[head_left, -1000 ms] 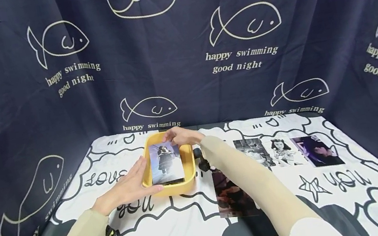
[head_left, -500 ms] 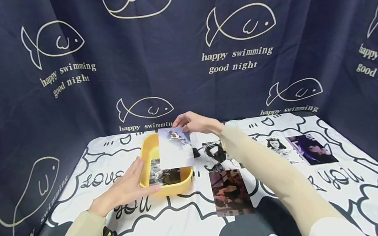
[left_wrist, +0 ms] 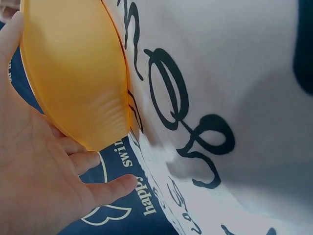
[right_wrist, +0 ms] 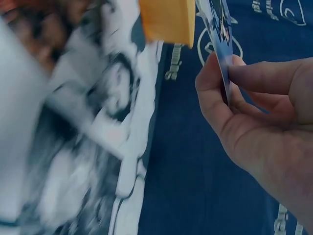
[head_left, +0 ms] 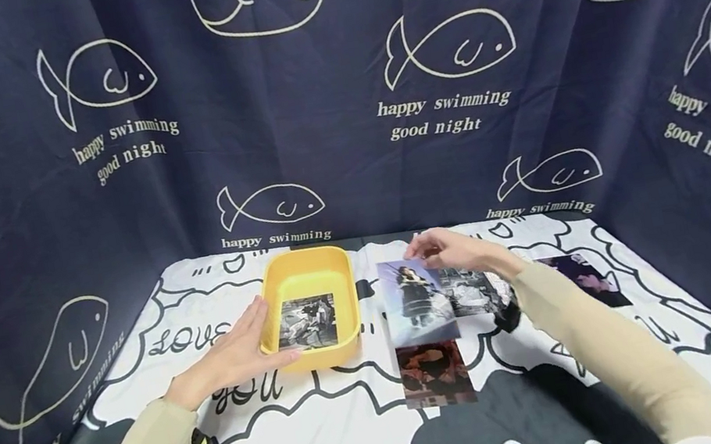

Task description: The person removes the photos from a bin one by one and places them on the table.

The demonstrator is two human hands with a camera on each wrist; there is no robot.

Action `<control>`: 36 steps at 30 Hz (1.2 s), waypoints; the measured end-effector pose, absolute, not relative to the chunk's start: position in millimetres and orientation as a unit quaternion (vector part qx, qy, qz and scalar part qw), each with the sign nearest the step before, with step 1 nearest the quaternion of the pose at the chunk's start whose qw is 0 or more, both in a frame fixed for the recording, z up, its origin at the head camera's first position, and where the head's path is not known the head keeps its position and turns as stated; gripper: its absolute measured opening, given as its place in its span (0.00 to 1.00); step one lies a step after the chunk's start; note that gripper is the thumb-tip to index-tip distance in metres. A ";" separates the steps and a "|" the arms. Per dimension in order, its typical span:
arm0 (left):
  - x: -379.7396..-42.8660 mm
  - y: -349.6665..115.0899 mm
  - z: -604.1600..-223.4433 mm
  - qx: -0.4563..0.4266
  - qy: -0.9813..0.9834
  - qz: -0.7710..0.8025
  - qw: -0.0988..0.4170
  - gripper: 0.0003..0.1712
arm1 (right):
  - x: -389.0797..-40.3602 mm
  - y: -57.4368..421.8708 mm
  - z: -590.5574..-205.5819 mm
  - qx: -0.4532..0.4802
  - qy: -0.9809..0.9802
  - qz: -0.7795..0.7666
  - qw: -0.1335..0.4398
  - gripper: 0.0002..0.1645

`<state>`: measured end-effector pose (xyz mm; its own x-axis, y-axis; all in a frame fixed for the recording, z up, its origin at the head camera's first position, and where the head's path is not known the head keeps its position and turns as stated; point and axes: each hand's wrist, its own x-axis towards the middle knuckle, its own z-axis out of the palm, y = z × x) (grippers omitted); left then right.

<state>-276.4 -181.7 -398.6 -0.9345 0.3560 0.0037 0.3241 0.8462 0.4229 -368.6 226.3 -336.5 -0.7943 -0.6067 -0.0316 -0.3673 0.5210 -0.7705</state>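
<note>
My right hand [head_left: 456, 248] pinches the top edge of a photo card [head_left: 416, 302] showing a dark-dressed figure on a bluish background. In the right wrist view the card [right_wrist: 222, 39] is nearly edge-on between thumb and fingers. The card overlaps a reddish photo [head_left: 435, 374] and a black-and-white photo [head_left: 471, 293] lying on the cloth. My left hand [head_left: 230, 359] rests against the near-left corner of a yellow plastic box [head_left: 344, 287], its fingers fairly straight. Inside the box lies a black-and-white photo [head_left: 307, 323].
A purple-and-dark photo [head_left: 586, 276] lies farther right, partly behind the right forearm. Black-and-white patterned cloth [head_left: 308, 437] covers the table. A dark blue curtain [head_left: 341, 137] with fish drawings hangs behind and at both sides.
My right hand has lifted the bluish photo card out of the box and carried it right over the laid-out photos. The black-and-white photo beneath it is uncovered. My left hand stays at the box.
</note>
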 end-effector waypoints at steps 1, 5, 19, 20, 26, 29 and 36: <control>-276.4 -181.2 -399.0 0.178 0.960 0.214 0.038 0.71 | -363.3 235.7 -339.0 -0.282 0.858 -0.401 0.155 0.18; -277.3 -181.3 -401.0 0.181 0.959 0.213 0.037 0.71 | -345.3 268.9 -349.8 -0.266 0.853 -0.414 0.175 0.19; -275.9 -182.3 -400.5 0.183 0.957 0.222 0.036 0.71 | -313.6 327.4 -391.0 -0.275 0.872 -0.372 0.159 0.18; -275.7 -181.9 -400.1 0.183 0.957 0.223 0.037 0.71 | -312.9 327.8 -393.4 -0.282 0.873 -0.368 0.152 0.18; -274.6 -181.3 -400.1 0.181 0.957 0.222 0.042 0.71 | -311.0 324.3 -405.2 -0.315 0.883 -0.332 0.107 0.16; -274.8 -181.0 -400.1 0.181 0.958 0.220 0.041 0.70 | -308.2 321.7 -407.3 -0.305 0.895 -0.314 0.087 0.15; -276.4 -180.4 -399.3 0.181 0.958 0.218 0.040 0.71 | -303.3 315.6 -409.4 -0.296 0.920 -0.257 0.018 0.13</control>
<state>-276.4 -180.4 -399.3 -0.9313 0.3641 0.0024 0.3295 0.8399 0.4313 -303.3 315.6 -409.4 -0.8246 -0.5530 0.1190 -0.5346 0.6929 -0.4838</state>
